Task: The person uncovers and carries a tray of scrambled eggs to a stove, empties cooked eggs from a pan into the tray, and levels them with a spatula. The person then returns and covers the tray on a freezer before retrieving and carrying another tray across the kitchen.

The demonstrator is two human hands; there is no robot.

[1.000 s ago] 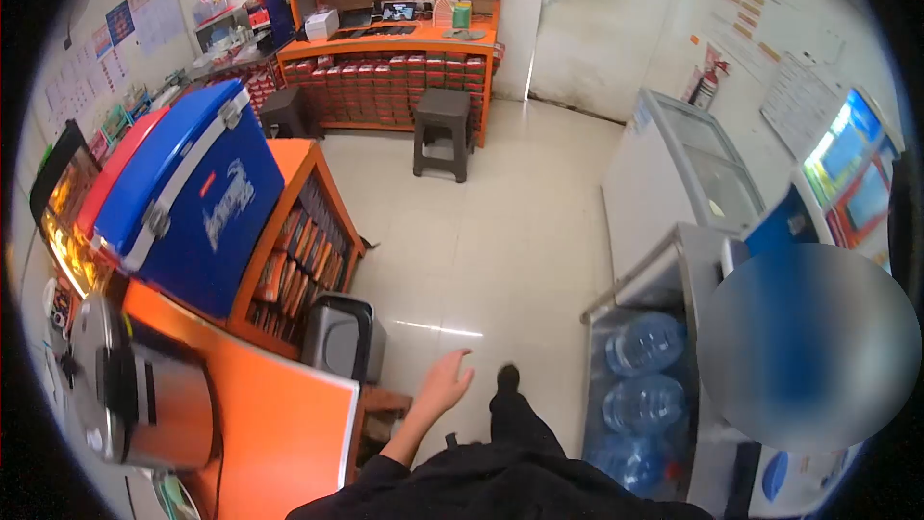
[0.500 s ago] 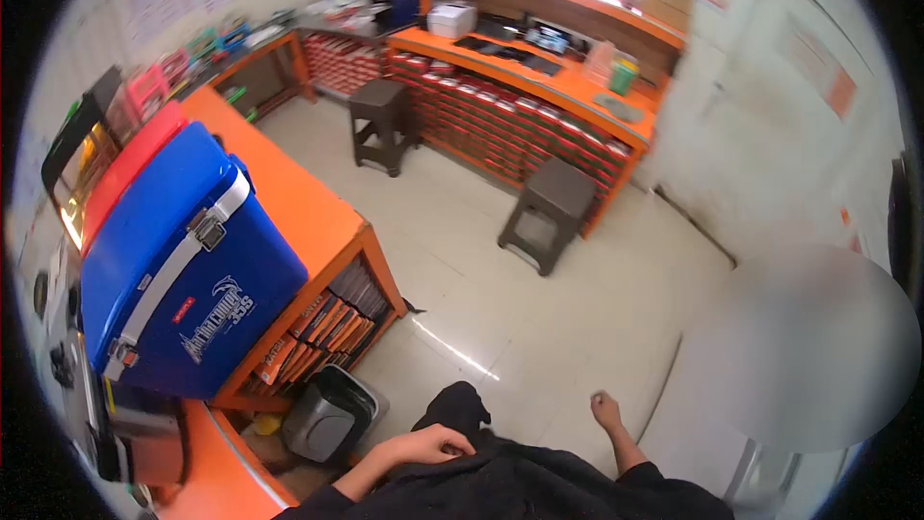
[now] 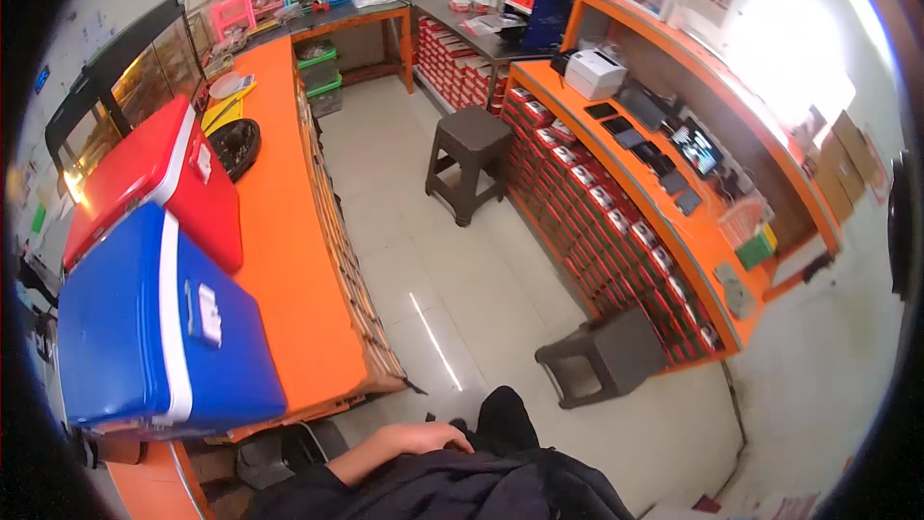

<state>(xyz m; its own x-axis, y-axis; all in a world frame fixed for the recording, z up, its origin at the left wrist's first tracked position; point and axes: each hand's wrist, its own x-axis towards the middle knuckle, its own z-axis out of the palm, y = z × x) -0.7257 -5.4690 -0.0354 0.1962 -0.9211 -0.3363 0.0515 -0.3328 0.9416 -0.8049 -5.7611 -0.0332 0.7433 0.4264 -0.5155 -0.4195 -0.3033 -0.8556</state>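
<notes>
My left hand [image 3: 423, 439] is held low in front of my dark clothing, near the bottom edge of the view. Its fingers are curled in loosely, the palm side is hidden, and I see no object in it. My right hand is out of view. Closest on the left stands a blue cooler box [image 3: 207, 366] with a white band, on an orange counter [image 3: 289, 279]. Behind it sits a red cooler box [image 3: 212, 197]. Below the counter, by my left forearm, is a grey bin [image 3: 274, 457].
Dark plastic stools stand at the middle [image 3: 469, 149] and right [image 3: 611, 356] of the tiled floor [image 3: 433, 279]. An orange desk [image 3: 664, 202] along the right carries a white printer [image 3: 594, 74], phones and a lit screen [image 3: 695, 146]. Red boxes [image 3: 597, 221] are stacked beneath it.
My view has turned right and moved forward; the stools and desk look nearer. My right hand has left the view. My left hand stays in front of my body.
</notes>
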